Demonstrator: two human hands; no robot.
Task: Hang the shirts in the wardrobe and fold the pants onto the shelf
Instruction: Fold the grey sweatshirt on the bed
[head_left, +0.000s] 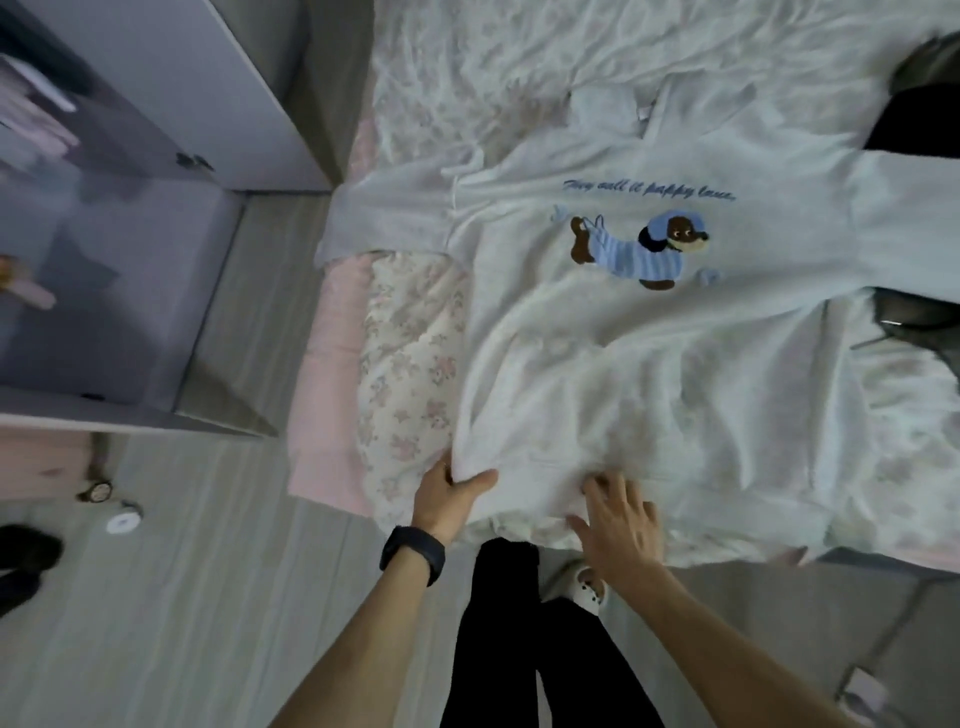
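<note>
A bed (410, 364) with a rumpled floral cover and a pink edge fills most of the view, standing on a pale grey plank floor (208, 597). To the left of the bed is one lilac wardrobe (156, 104) with its door swung open; the things inside are too blurred to tell. One white sweatshirt (623, 353) lies spread face up across the bed, its sleeves out to both sides, with one dog print (644, 249) and a line of blue script on the chest. At the near edge of the bed, the left hand (452, 493), with a black wristband (413, 553), has its grip closed on the hem corner of the sweatshirt, thumb on top. The right hand (618, 519) lies beside it on the hem, fingers spread, gripping nothing. Two dark garments (924, 119) show at the far right side of the bed, partly under a sleeve.
</note>
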